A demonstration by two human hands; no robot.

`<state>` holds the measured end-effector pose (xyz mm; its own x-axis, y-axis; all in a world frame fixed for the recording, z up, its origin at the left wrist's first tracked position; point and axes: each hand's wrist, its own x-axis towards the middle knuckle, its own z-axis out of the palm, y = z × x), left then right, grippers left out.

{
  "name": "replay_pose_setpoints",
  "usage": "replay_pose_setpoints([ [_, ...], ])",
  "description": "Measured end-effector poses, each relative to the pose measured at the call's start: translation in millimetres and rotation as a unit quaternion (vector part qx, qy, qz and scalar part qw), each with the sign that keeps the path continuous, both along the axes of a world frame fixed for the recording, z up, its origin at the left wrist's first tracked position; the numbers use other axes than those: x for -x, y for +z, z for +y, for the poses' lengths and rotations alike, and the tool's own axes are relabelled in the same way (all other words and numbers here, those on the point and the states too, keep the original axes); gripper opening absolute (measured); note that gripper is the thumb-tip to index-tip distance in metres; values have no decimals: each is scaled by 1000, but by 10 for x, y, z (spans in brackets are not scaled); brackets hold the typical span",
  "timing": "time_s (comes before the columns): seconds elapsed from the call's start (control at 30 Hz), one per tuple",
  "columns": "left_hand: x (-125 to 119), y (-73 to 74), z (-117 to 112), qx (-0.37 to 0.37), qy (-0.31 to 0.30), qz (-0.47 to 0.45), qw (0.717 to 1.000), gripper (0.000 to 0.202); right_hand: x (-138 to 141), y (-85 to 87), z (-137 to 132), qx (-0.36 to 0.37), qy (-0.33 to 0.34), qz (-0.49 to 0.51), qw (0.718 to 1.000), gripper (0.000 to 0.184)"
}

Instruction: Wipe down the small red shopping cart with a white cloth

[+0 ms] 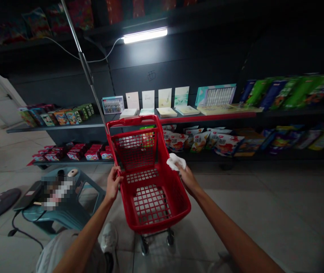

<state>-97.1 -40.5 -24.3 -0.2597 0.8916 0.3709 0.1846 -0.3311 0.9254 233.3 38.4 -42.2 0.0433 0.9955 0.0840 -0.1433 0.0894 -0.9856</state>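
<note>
A small red plastic shopping cart on wheels stands on the tiled floor right in front of me. My left hand grips its left rim with the fingers wrapped over the edge. My right hand is closed on a crumpled white cloth and presses it against the cart's right rim. The basket's inside looks bare apart from something green and yellow seen through its far grid wall.
Dark store shelves with cards, boxes and snack bags run along the back under a lit tube lamp. A teal plastic stool with small items stands at my left, beside a metal pole and a floor cable.
</note>
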Motion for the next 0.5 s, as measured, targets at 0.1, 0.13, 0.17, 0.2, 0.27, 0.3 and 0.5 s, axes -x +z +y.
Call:
replay_pose_setpoints([
  [0.1,26,14,27,-3,-8,-5,1000,24,72,-30,70,-2,-7,22,1000,79],
  [0.13,28,18,41,-4,-15,-14,1000,24,82,-32,96,-1,-10,23,1000,79],
  [0.17,28,21,54,-5,-23,-23,999,24,85,-27,124,-2,-17,22,1000,80],
  [0.2,29,24,67,-5,-34,-32,999,23,81,-15,154,-3,-26,21,999,81],
  [0.27,32,28,88,-4,-57,-44,997,23,53,28,219,-12,-44,19,999,82],
  [0.3,37,30,95,-3,-68,-47,997,24,30,55,254,-19,-52,19,998,83],
  [0.5,100,82,105,41,-120,6,992,29,-132,68,440,-74,-91,-55,992,77],
])
